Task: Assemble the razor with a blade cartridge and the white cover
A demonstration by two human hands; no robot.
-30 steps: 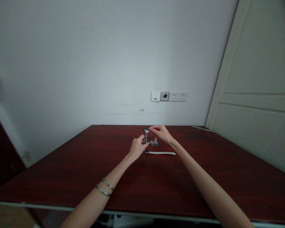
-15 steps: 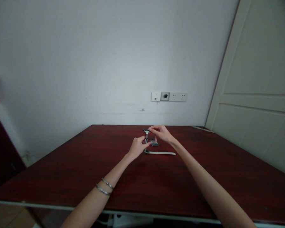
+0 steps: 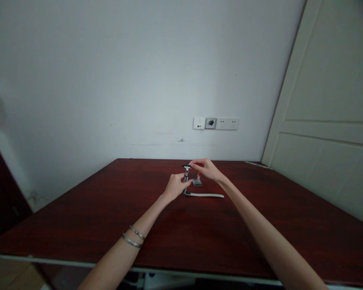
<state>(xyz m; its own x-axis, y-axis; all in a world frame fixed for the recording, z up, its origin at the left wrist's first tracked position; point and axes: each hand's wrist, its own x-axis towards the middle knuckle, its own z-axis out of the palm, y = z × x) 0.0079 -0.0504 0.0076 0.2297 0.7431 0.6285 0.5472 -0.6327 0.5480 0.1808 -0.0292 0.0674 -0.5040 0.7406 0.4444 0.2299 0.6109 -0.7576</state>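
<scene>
A razor [image 3: 186,173] with a dark head and a metallic handle stands upright in the middle of the table. My left hand [image 3: 175,186] is closed round its handle, thumb and fingers on either side. At the top, my right hand [image 3: 205,168] pinches the right end of the razor's head between thumb and forefinger. Just behind the hands lies a small clear plastic case [image 3: 197,182], partly under my right hand. A slim white handle-like strip [image 3: 206,195] with a dark left end rests on the table, close to the foot of the razor.
The dark red wooden table [image 3: 109,225] reaches back to a pale wall. Wall sockets [image 3: 226,123] sit above its rear edge. On the right rises a white panelled door [image 3: 326,121]. A flat light strip [image 3: 258,164] lies at the far right edge.
Both hands keep their hold on the razor, with hardly any movement. The view has shifted very slightly.
</scene>
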